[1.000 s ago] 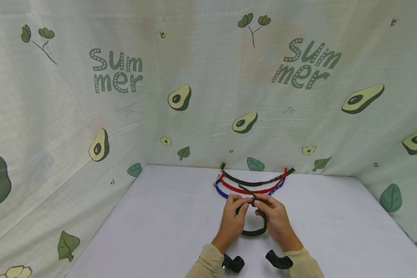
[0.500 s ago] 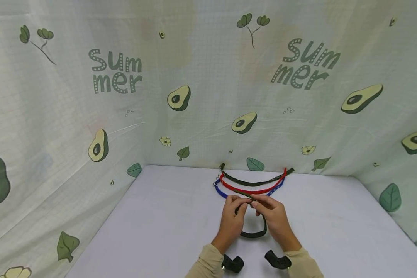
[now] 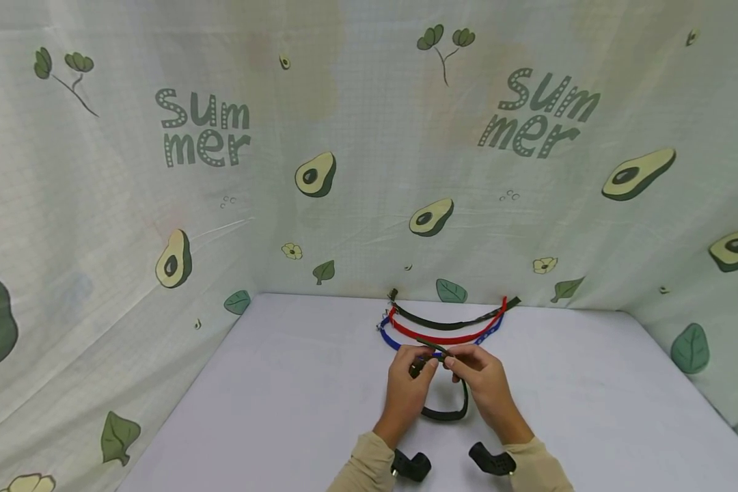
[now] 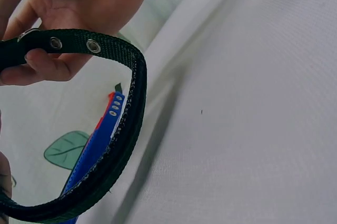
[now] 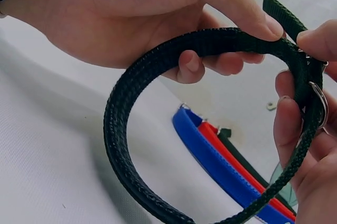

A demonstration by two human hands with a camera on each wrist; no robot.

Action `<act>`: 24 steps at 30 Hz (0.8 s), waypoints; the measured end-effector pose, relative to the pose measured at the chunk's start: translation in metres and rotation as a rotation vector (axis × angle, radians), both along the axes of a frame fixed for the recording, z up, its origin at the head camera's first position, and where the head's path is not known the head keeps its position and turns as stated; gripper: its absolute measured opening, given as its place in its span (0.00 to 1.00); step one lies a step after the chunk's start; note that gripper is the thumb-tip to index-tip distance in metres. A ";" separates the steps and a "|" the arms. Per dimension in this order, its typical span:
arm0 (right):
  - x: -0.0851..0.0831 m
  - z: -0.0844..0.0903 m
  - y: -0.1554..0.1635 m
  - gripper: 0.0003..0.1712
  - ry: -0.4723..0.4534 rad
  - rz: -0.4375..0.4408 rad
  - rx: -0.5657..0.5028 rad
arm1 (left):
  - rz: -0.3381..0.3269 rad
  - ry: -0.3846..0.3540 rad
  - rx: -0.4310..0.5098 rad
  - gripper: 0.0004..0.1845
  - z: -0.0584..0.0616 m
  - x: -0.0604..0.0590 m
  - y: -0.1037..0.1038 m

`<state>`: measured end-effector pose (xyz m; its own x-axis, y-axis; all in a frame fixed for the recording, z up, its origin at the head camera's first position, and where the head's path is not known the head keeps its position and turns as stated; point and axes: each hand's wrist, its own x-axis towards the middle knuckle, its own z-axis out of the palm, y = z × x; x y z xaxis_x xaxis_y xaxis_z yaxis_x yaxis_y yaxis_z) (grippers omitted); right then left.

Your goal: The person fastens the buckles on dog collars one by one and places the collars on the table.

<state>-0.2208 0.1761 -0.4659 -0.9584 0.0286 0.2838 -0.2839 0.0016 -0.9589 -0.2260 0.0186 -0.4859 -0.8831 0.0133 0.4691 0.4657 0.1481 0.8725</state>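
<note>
collar (image 3: 445, 410): black woven webbing, eyelets, metal buckle, looped | left hand (image 3: 408, 393), right hand (image 3: 486, 386): each grip pinching it

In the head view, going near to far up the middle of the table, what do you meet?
Black collar loop held in both hands → blue collar → red collar → dark green collar → avocado-print backdrop.

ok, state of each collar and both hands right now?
black collar: looped, both hands hold it at the buckle end, strap tip pokes out.
blue collar: unbuckled, lying on the table.
red collar: unbuckled, lying beside the blue one.
dark green collar: unbuckled, farthest back.
left hand: pinches the buckle end.
right hand: grips the strap.
</note>
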 end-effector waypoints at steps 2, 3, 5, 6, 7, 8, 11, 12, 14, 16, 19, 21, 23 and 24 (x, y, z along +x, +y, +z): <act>0.000 0.000 0.000 0.13 -0.005 -0.009 -0.014 | -0.001 -0.013 0.007 0.09 0.001 0.001 0.001; 0.000 0.000 0.000 0.13 -0.004 -0.013 -0.020 | -0.001 -0.019 0.009 0.09 0.001 0.001 0.001; 0.000 -0.001 -0.001 0.14 -0.005 -0.017 -0.035 | -0.003 -0.027 0.010 0.10 0.002 0.001 0.000; 0.000 -0.001 -0.001 0.14 -0.003 -0.019 -0.042 | -0.007 -0.032 0.010 0.10 0.002 0.001 0.000; 0.000 -0.001 -0.001 0.14 -0.003 -0.020 -0.050 | -0.013 -0.037 0.011 0.10 0.002 0.000 0.000; 0.000 -0.002 -0.001 0.14 -0.004 -0.023 -0.060 | -0.020 -0.042 0.015 0.10 0.002 0.000 -0.001; 0.000 -0.002 -0.001 0.15 -0.014 -0.035 -0.101 | -0.056 -0.068 0.026 0.11 0.001 -0.001 -0.003; 0.000 -0.003 -0.001 0.16 -0.018 -0.041 -0.123 | -0.069 -0.077 0.029 0.12 0.001 -0.002 -0.003; -0.001 -0.003 -0.001 0.17 -0.027 -0.053 -0.162 | -0.090 -0.095 0.034 0.15 0.001 -0.003 -0.004; -0.002 -0.004 -0.001 0.18 -0.030 -0.062 -0.195 | -0.104 -0.115 0.037 0.17 0.000 -0.003 -0.005; -0.002 -0.004 -0.001 0.18 -0.022 -0.063 -0.232 | -0.117 -0.137 0.052 0.17 0.000 -0.004 -0.005; -0.002 -0.004 -0.001 0.17 -0.018 -0.062 -0.251 | -0.125 -0.153 0.072 0.16 0.000 -0.003 -0.005; -0.002 -0.003 -0.002 0.16 -0.021 -0.062 -0.267 | -0.135 -0.164 0.092 0.14 0.002 -0.003 -0.005; -0.001 -0.003 -0.002 0.15 -0.024 -0.066 -0.271 | -0.139 -0.170 0.101 0.14 0.002 -0.003 -0.005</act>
<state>-0.2223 0.1739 -0.4688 -0.9584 0.1631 0.2343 -0.2687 -0.2383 -0.9333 -0.2287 0.0132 -0.4839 -0.9423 0.1008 0.3193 0.3210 0.0004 0.9471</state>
